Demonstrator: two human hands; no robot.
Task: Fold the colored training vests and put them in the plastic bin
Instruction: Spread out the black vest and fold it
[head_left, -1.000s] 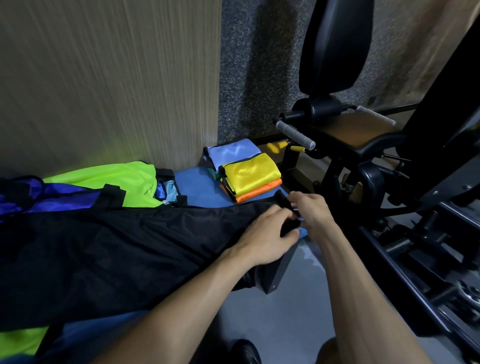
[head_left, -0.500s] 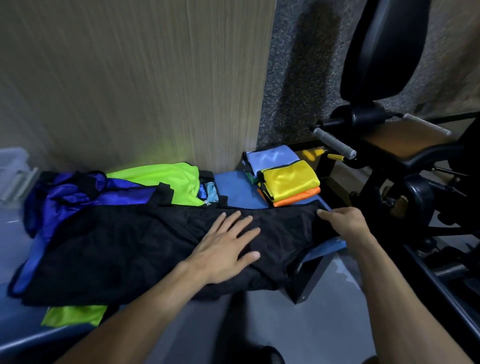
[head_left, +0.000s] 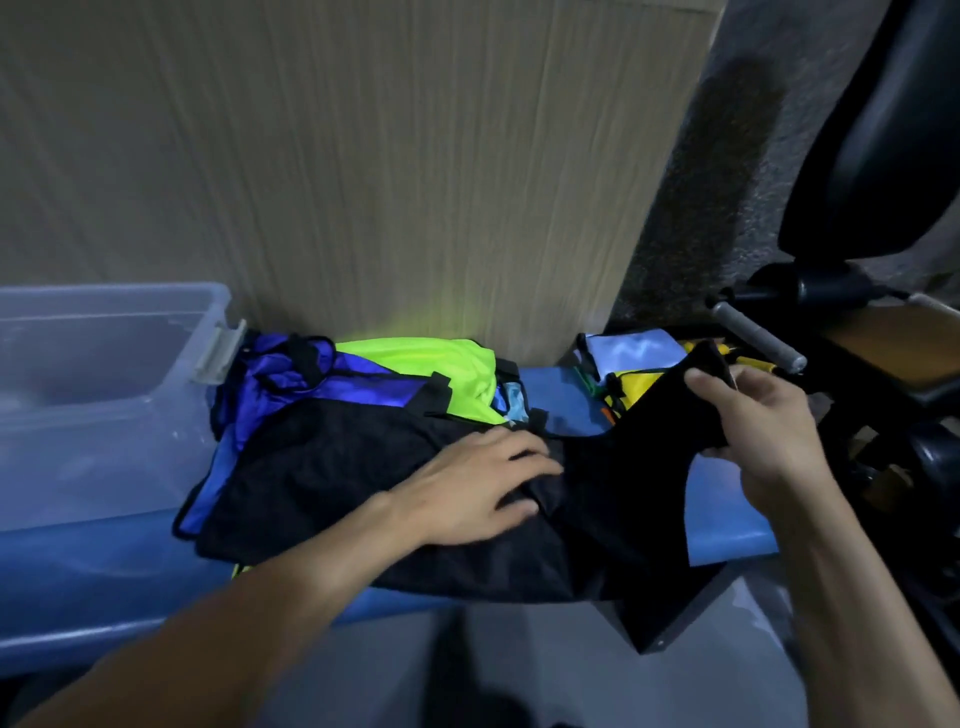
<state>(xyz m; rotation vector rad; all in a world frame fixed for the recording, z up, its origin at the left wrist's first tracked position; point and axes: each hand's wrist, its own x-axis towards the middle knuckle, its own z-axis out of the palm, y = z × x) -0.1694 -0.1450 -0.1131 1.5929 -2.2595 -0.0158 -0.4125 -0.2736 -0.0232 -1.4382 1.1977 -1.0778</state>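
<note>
Now the black vest (head_left: 363, 483) is being folded on the blue desk (head_left: 727, 530), its right end lifted off the right edge. That end is being pinched by the right hand (head_left: 753, 431), while the middle is being pressed flat by the left hand (head_left: 483, 483), fingers spread. Ideally, the lifted end is being carried leftward over the pinned crease, edges matched. The plastic bin (head_left: 104, 395) is waiting at the desk's left end.

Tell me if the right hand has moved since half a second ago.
Yes. The right hand has lifted the black vest's end off the bench, now overlapping the folded stack.
</note>
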